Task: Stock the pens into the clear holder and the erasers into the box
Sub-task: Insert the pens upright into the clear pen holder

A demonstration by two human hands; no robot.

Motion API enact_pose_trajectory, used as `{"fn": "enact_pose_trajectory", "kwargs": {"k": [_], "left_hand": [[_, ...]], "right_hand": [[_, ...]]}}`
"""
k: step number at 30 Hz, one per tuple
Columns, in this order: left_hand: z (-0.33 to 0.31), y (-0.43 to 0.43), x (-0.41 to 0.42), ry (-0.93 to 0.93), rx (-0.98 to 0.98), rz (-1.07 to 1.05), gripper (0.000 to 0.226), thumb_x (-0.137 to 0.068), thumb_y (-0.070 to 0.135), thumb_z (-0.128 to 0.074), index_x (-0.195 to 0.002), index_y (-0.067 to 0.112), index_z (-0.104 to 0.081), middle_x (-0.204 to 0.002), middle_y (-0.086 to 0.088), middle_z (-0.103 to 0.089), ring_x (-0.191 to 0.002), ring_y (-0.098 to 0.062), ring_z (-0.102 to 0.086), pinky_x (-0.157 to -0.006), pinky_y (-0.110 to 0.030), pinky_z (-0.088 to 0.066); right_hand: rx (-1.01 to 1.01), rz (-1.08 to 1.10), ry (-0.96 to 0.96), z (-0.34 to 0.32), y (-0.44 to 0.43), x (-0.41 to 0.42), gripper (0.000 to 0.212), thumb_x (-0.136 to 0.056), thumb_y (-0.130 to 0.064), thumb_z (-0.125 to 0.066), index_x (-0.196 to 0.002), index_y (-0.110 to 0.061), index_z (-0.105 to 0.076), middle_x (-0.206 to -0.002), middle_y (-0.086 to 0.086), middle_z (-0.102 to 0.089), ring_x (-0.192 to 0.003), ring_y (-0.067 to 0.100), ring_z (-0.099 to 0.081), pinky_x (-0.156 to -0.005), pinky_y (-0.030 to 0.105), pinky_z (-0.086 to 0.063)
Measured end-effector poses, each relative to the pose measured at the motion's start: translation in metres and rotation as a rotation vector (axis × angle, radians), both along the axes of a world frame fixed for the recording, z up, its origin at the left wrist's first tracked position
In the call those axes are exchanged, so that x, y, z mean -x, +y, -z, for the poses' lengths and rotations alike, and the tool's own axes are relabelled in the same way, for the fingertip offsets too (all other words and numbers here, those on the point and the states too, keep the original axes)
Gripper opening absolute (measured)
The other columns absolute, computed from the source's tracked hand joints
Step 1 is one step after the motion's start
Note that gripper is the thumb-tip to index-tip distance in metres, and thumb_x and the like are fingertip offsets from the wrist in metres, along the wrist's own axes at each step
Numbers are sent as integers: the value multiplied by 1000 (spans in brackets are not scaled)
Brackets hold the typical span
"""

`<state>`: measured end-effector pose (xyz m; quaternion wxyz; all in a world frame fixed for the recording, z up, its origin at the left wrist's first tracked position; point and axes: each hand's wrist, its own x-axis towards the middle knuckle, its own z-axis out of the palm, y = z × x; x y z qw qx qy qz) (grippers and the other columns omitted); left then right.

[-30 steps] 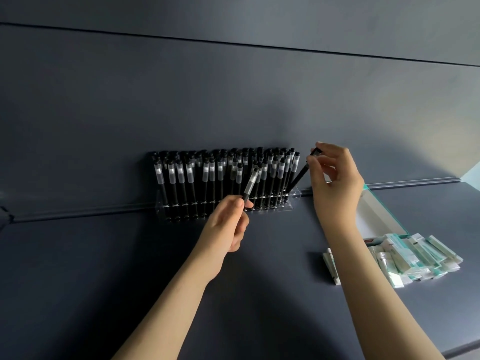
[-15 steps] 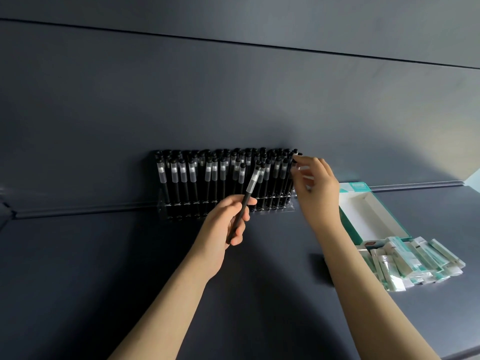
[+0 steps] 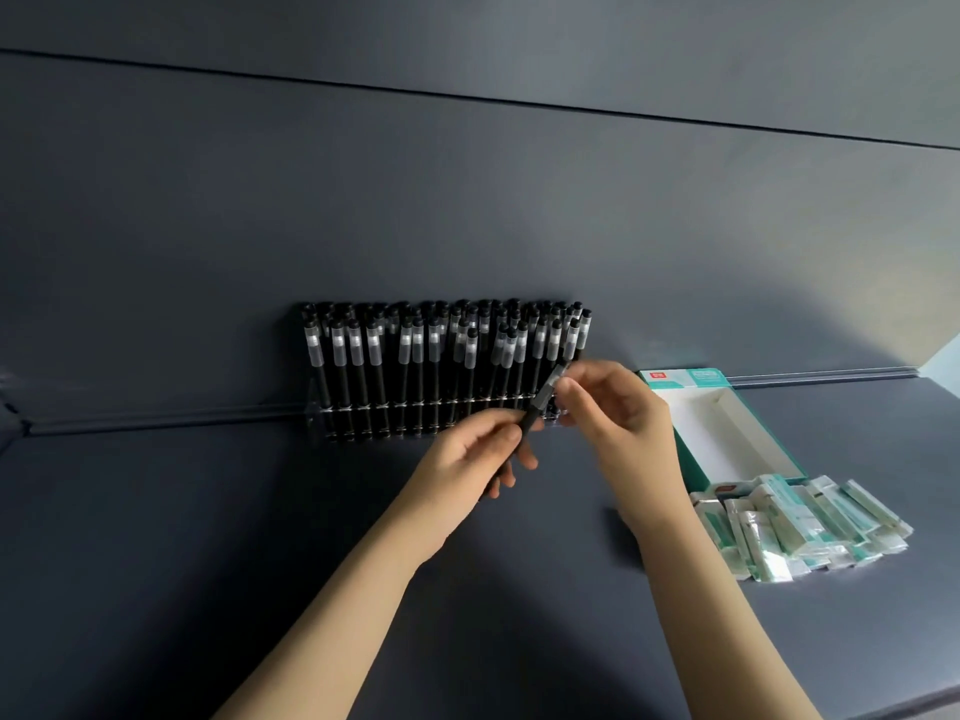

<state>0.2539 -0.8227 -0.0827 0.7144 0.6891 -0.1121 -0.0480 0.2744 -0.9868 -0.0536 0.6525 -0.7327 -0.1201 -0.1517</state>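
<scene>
A clear holder (image 3: pixel 317 418) against the back wall is packed with several upright black pens (image 3: pixel 415 366) with frosted caps. My left hand (image 3: pixel 467 459) grips the lower barrel of one loose black pen (image 3: pixel 540 402), tilted up to the right. My right hand (image 3: pixel 618 407) pinches that pen's capped upper end, just in front of the holder's right end. At the right lies an open white and teal box (image 3: pixel 727 433), with nothing inside it in view. A pile of several wrapped erasers (image 3: pixel 800 527) lies at the box's near end.
Everything rests on a dark blue-grey shelf (image 3: pixel 208 537) with a low rail along the back wall. The shelf's front edge shows at the lower right.
My right hand set its pen at the holder's right end, let go and came down to the cap of the pen in my left hand. That pen shifted right.
</scene>
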Motion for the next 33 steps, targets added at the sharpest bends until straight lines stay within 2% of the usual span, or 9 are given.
{"fn": "enact_pose_trajectory", "kwargs": {"k": [6,9,11,12,14,17,25,29,33], "left_hand": [[-10,-16,-7,-51,-155,-26,22,-100,16,-52,-115,27,-64,-88,8,-73,-78,-11,-61,-72,-31,-49],[-7,-11,-25,-558,-717,-266,29,-97,22,-56,-125,22,-61,-102,14,-69,-95,-11,-62,-82,-34,-53],[-2,-6,-38,-933,-1068,-435,31,-96,24,-54,-125,16,-63,-120,4,-65,-114,-19,-57,-97,-39,-47],[1,-5,-43,-1001,-1162,-489,34,-97,25,-52,-128,16,-61,-131,0,-60,-125,-23,-51,-106,-42,-41],[5,-4,-49,-1003,-1286,-546,44,-99,30,-49,-141,18,-51,-151,-6,-43,-141,-30,-35,-117,-48,-26],[10,-2,-53,-959,-1391,-587,54,-99,37,-47,-150,21,-37,-160,-6,-27,-147,-34,-24,-118,-56,-17],[16,-7,-62,-911,-1475,-648,60,-100,41,-43,-154,20,-27,-162,-5,-19,-148,-37,-18,-117,-60,-14],[16,-7,-63,-916,-1477,-653,60,-99,40,-44,-153,20,-29,-162,-5,-21,-147,-38,-21,-117,-60,-15],[14,-7,-63,-927,-1454,-668,58,-98,38,-45,-152,20,-33,-161,-4,-25,-145,-37,-26,-117,-59,-16]], "right_hand": [[-227,-47,-5,-9,-13,0,16,-95,0,-58,-107,-11,-58,-81,4,-69,-73,14,-63,-72,26,-53],[-245,53,-101,-17,-27,-9,17,-95,0,-58,-103,-15,-58,-77,-2,-67,-73,19,-61,-78,37,-53],[-206,175,-173,-21,-35,-16,17,-94,-4,-61,-100,-19,-57,-79,-4,-66,-76,24,-64,-80,44,-52],[-163,237,-201,-23,-38,-19,16,-93,-7,-62,-100,-20,-57,-83,-3,-66,-79,26,-65,-80,45,-52],[-72,330,-237,-26,-41,-25,14,-94,-9,-61,-102,-19,-56,-87,-2,-68,-82,26,-67,-78,40,-53],[4,369,-272,-26,-41,-31,18,-93,-5,-60,-102,-20,-57,-88,-8,-68,-81,17,-67,-75,26,-53],[189,384,-329,-14,-42,-42,22,-91,-8,-61,-103,-26,-59,-93,2,-68,-88,18,-66,-77,23,-53],[247,356,-301,-11,-41,-49,18,-90,-7,-62,-104,-19,-63,-90,1,-68,-84,13,-65,-78,25,-54],[338,355,-315,-8,-33,-60,17,-88,-4,-65,-103,-12,-65,-86,0,-67,-75,6,-62,-75,16,-50]]}}
